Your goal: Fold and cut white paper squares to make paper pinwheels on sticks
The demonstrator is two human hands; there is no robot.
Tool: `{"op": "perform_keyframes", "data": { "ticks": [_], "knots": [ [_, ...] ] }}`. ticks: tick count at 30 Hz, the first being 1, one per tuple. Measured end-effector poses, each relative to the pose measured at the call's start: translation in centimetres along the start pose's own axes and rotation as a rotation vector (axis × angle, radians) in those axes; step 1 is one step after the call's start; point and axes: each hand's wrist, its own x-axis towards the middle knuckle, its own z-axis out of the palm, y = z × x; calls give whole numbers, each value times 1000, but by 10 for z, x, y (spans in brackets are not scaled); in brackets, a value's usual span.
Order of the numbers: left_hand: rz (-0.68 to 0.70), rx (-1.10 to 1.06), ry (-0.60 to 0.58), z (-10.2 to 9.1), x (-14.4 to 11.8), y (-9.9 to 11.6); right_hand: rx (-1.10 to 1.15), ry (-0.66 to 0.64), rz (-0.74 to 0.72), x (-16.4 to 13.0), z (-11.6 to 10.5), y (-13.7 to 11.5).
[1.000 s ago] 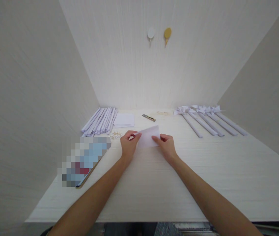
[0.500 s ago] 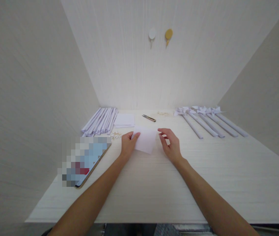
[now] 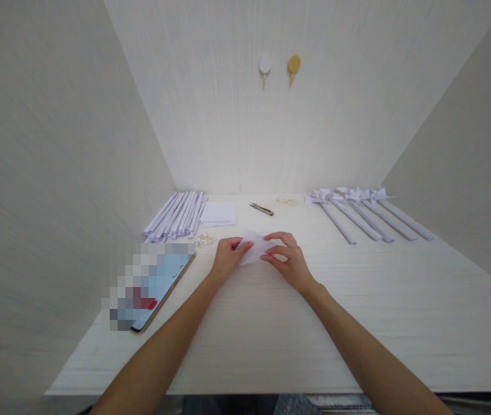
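Surface: a pale table with fine wood-like lines, wide and mostly bare at the near side.
Room: three light walls close the table in, one at the left, one at the back, one at the right; they have the same fine grain as the table.
On back wall: two small round hooks side by side, a white hook and a yellow hook.
Left hand: the left hand lies low on the table, fingers half bent, and pinches the left edge of the small white paper between thumb and fingers.
Right hand: the right hand is curled over the right part of the same paper, fingertips pressing on it; it has hold of the paper together with the left hand.
Paper place: in the middle of the table, between both hands, partly hidden under the fingers.
Back left: a bundle of rolled paper sticks, and just beside it a flat stack of white sheets.
Near the sticks: a little heap of small pale pieces; what they are I cannot tell.
Back middle: a small cutting tool.
Back right: a row of paper pinwheels lying flat, well apart from the hands.
Left front: a tablet with blurred screen, near the left forearm.
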Motion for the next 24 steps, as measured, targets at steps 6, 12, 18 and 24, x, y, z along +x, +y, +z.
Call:
{"op": "perform_keyframes", "data": {
  "ticks": [6,12,18,24],
  "knots": [
    [-42,-33,-169,5,-2,-3,240,-5,336,1,7,4],
    [-79,-77,-219,6,-3,-2,312,1,611,3,5,4],
    [-114,-403,-57,10,-5,5,333,179,729,5,3,-1],
    [-88,-537,2,24,-10,6,323,294,749,5,9,-12]
  ]
}}
